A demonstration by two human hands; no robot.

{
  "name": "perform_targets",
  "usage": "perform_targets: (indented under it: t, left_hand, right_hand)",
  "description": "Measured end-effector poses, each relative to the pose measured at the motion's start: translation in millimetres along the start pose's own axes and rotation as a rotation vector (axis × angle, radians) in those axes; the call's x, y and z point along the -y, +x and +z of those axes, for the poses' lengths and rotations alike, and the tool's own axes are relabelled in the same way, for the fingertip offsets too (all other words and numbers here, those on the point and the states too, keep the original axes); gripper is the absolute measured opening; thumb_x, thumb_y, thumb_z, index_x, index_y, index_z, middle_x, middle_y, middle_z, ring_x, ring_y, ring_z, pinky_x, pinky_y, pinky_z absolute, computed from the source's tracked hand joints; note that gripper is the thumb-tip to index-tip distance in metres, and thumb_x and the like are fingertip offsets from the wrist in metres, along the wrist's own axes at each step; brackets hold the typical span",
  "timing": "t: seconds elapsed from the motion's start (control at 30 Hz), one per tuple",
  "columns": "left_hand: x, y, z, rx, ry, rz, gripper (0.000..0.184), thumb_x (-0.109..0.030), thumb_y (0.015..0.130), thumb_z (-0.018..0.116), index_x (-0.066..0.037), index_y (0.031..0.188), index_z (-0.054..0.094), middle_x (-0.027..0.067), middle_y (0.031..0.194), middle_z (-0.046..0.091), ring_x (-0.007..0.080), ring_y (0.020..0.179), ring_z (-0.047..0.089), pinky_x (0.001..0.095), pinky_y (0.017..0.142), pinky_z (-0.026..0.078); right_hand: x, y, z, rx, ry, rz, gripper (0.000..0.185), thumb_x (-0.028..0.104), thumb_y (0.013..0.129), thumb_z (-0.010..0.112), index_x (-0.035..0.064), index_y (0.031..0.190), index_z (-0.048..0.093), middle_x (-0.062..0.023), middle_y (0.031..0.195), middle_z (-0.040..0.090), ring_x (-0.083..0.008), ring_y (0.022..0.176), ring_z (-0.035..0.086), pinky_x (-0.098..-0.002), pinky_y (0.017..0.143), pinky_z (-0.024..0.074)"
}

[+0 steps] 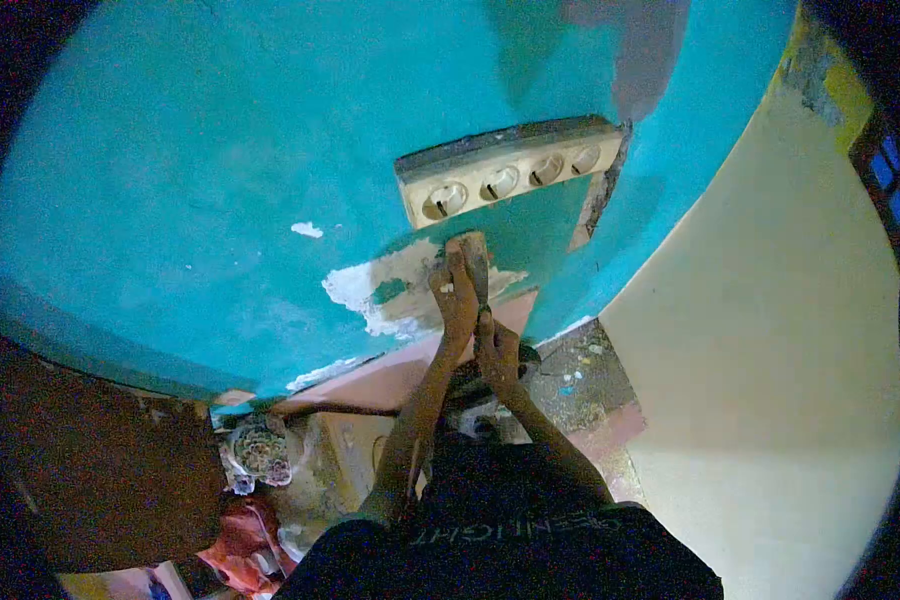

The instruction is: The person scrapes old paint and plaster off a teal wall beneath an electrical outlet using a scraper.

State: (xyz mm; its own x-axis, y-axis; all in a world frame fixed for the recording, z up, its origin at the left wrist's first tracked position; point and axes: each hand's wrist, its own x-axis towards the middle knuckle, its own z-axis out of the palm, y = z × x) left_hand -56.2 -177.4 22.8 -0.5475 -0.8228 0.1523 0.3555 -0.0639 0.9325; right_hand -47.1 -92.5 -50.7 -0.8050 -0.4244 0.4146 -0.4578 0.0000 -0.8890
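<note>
A scraper [477, 262] with a broad, dull blade lies against the turquoise wall [220, 180], just below a strip of several round sockets [505, 178]. My left hand [456, 298] is closed on its blade, thumb or finger along the face. Lower down, my right hand [497, 348] is wrapped round the handle, which is mostly hidden. Around the blade the wall shows a bare, whitish patch [355, 292] with ragged edges. White specks mark my left hand.
A brown panel [100, 460] stands at lower left, beside a crusted whitish container [260, 450] and red crumpled material [245, 545]. A pinkish ledge [390, 378] runs under the wall. The speckled floor [580, 375] meets a cream surface [760, 330] at right.
</note>
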Motion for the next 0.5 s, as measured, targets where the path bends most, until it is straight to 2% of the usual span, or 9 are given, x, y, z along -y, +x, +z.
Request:
perform_targets:
  t: [0.1,0.13,0.17,0.2,0.23,0.3,0.43,0.47,0.5]
  left_hand:
    - [73,18,-24,-0.074,0.03,0.146,0.024,-0.027,0.092,0.046,-0.004,0.093,0.052,0.0012,0.077,0.052,0.0092,0.076,0.045,0.0282,0.062,0.035]
    - [80,17,-24,-0.072,0.028,0.153,0.024,-0.027,0.092,0.046,-0.004,0.093,0.052,0.0012,0.077,0.052,0.0092,0.076,0.045,0.0282,0.062,0.035]
    - [88,13,-26,-0.127,0.109,0.134,0.025,-0.029,0.092,0.045,-0.005,0.094,0.052,0.0011,0.077,0.051,0.009,0.077,0.045,0.0269,0.062,0.035]
    - [81,9,-23,-0.182,0.192,0.111,0.027,-0.03,0.093,0.044,-0.005,0.095,0.052,0.001,0.077,0.05,0.0089,0.077,0.044,0.0257,0.063,0.035]
    - [74,10,-22,-0.18,0.192,0.112,0.027,-0.03,0.093,0.044,-0.005,0.095,0.052,0.001,0.077,0.05,0.0089,0.077,0.044,0.0257,0.063,0.035]
    - [57,6,-19,-0.138,0.536,0.133,0.029,-0.034,0.092,0.045,-0.006,0.09,0.053,0.0017,0.079,0.048,0.0104,0.075,0.044,0.0254,0.067,0.037]
    - [62,7,-26,-0.151,0.429,0.293,0.032,-0.034,0.092,0.045,-0.005,0.083,0.056,0.0005,0.075,0.049,0.0093,0.07,0.044,0.0245,0.067,0.038]
    - [95,14,-49,-0.048,0.803,0.261,0.024,-0.025,0.093,0.04,-0.009,0.111,0.038,0.0043,0.108,0.038,0.0165,0.099,0.036,0.0319,0.086,0.027]
    - [90,13,-53,0.058,1.176,0.221,0.048,-0.015,0.094,0.034,-0.012,0.139,0.019,0.008,0.14,0.027,0.0236,0.128,0.028,0.0392,0.105,0.015]
  right_hand:
    - [-32,-9,1,0.094,0.016,0.042,0.052,0.042,0.093,0.035,0.0027,0.062,0.047,0.0019,0.05,0.038,-0.0075,0.049,0.034,-0.0265,0.044,0.0283]
    - [-17,-6,-4,0.091,0.017,0.035,0.052,0.042,0.093,0.035,0.0027,0.062,0.047,0.0019,0.05,0.038,-0.0075,0.049,0.034,-0.0265,0.044,0.0283]
    - [-3,-6,-10,0.113,0.053,0.168,0.051,0.042,0.093,0.036,0.0026,0.063,0.047,0.0023,0.051,0.038,-0.0074,0.049,0.034,-0.026,0.043,0.0277]
    - [8,-5,-14,0.135,0.089,0.304,0.051,0.042,0.093,0.036,0.0024,0.063,0.047,0.0028,0.051,0.038,-0.0072,0.049,0.034,-0.0255,0.043,0.027]
    - [7,-4,-11,0.133,0.09,0.304,0.051,0.042,0.093,0.036,0.0024,0.063,0.047,0.0028,0.051,0.038,-0.0072,0.049,0.034,-0.0255,0.043,0.027]
    - [3,-4,-5,0.081,0.092,0.26,0.051,0.044,0.092,0.037,0.0021,0.064,0.047,0.0029,0.051,0.038,-0.0069,0.049,0.033,-0.0256,0.042,0.0268]
    - [23,0,-17,0.13,0.14,0.325,0.05,0.042,0.092,0.038,0.0015,0.063,0.046,0.0021,0.051,0.038,-0.0073,0.049,0.033,-0.0268,0.043,0.0279]
    - [9,-3,-14,0.139,0.115,0.328,0.048,0.04,0.092,0.04,0.0012,0.064,0.046,0.0017,0.051,0.038,-0.0077,0.049,0.034,-0.0274,0.043,0.0282]
    - [9,-3,-14,0.148,0.091,0.329,0.047,0.038,0.092,0.041,0.001,0.064,0.046,0.0012,0.052,0.039,-0.008,0.049,0.035,-0.028,0.043,0.0286]
